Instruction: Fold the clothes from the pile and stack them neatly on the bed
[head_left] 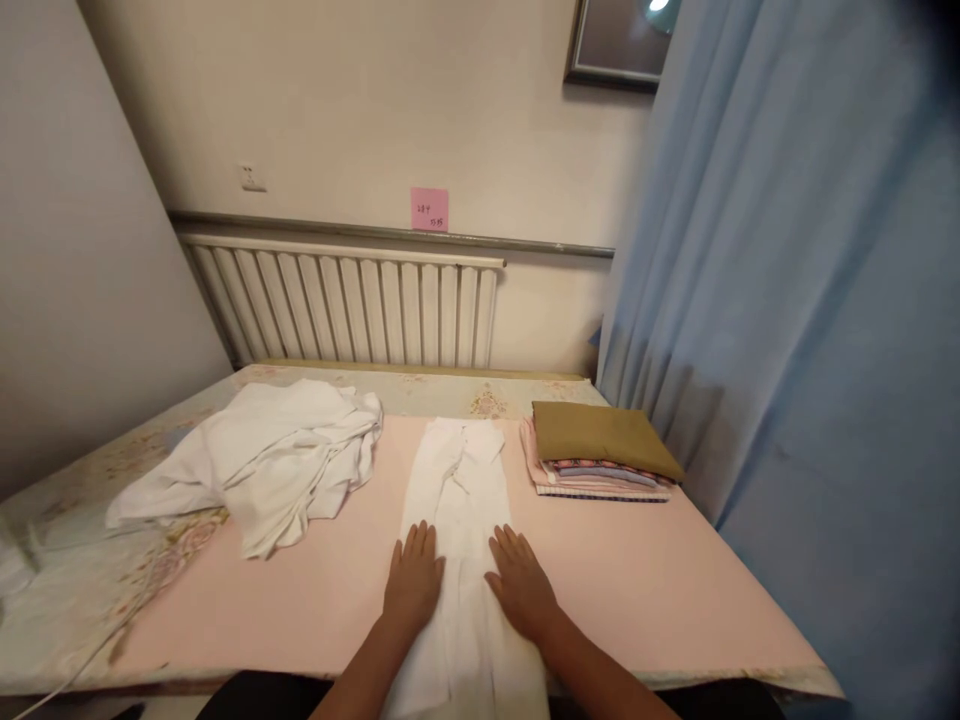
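A white garment, which looks like a collared shirt, lies lengthwise in a narrow strip, its collar end away from me and its lower part running over the near table edge. My left hand rests flat on its left side, fingers stretched out. On the right side my right hand lies flat too, with its fingers extended. Neither hand grips the cloth. Beneath the garment is a pink sheet.
A rumpled heap of white cloth lies to the left. At the right stands a folded stack topped by an olive cloth. A blue curtain hangs along the right side. Behind the floral-covered table is a white radiator.
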